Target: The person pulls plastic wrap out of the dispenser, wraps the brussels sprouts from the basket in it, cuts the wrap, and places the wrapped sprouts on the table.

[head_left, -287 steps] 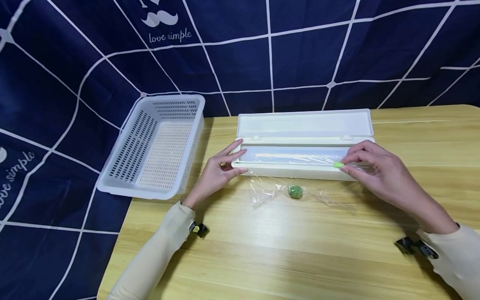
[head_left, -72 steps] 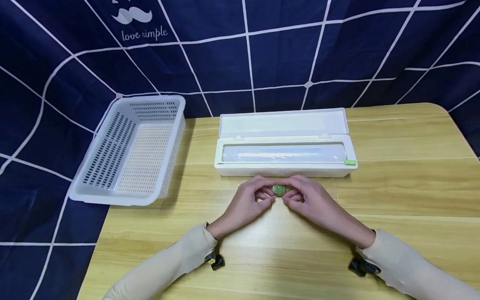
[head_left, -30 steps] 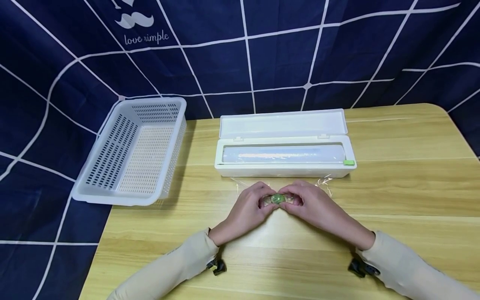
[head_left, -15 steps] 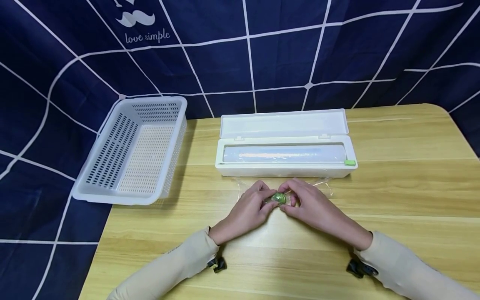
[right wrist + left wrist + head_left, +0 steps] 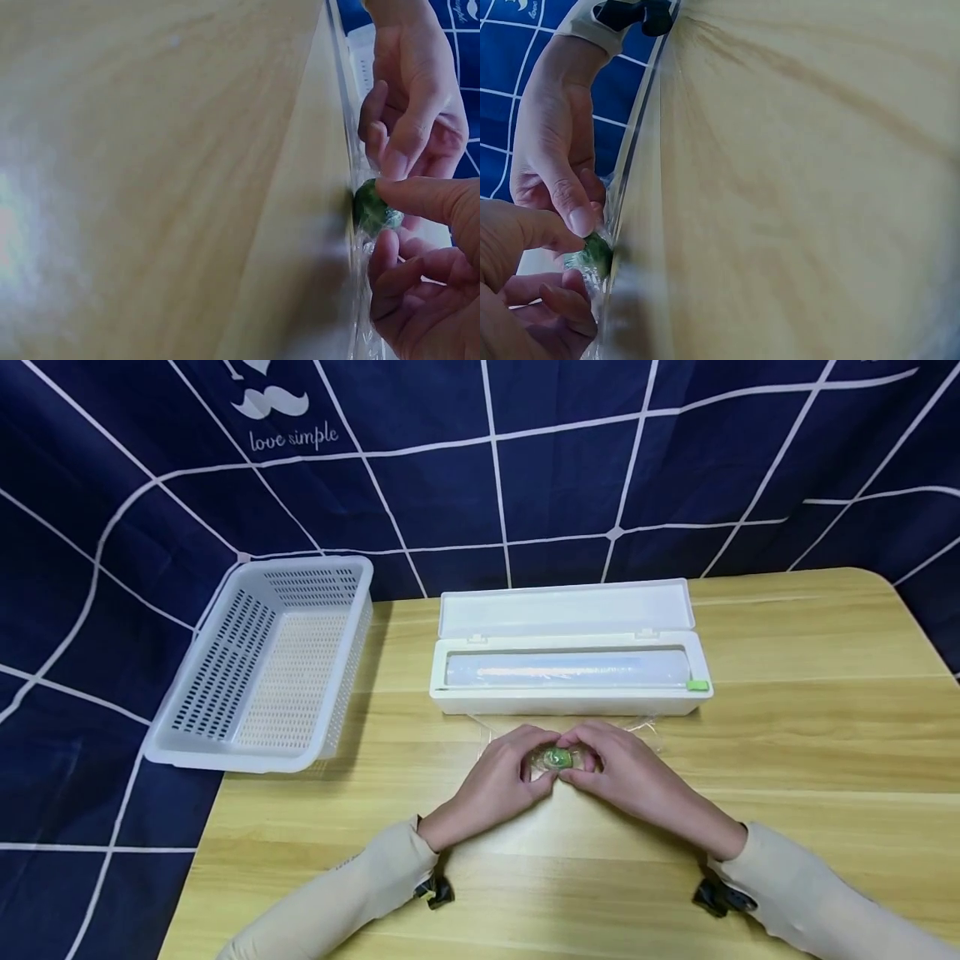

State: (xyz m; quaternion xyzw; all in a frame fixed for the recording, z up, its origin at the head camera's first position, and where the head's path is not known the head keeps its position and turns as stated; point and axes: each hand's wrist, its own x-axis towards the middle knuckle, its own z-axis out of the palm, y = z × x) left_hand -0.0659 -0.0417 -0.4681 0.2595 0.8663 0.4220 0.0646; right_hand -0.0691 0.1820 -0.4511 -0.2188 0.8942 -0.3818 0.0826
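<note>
A small round green thing (image 5: 557,758), its exact kind unclear, sits in clear cling film (image 5: 579,758) on the table. In the head view my left hand (image 5: 501,781) bends round its left side, thumb and forefinger at the film. From the right, my right hand (image 5: 621,777) pinches the film against it. The left wrist view shows the green thing (image 5: 594,255) between the fingers of both hands. Glossy film wraps the green thing (image 5: 373,206) in the right wrist view, where the right thumb presses on it. The other fingers are partly hidden.
Behind the hands stands a white cling film box (image 5: 570,703) with its lid (image 5: 566,610) raised. A film roll (image 5: 570,668) lies inside, and a green slider (image 5: 697,686) sits at its right end. At the left is a white plastic basket (image 5: 240,760).
Earlier, my left hand held the box and my right hand pinched its slider. Both hands have since come together on the green thing, and the film is gathered closer round it.
</note>
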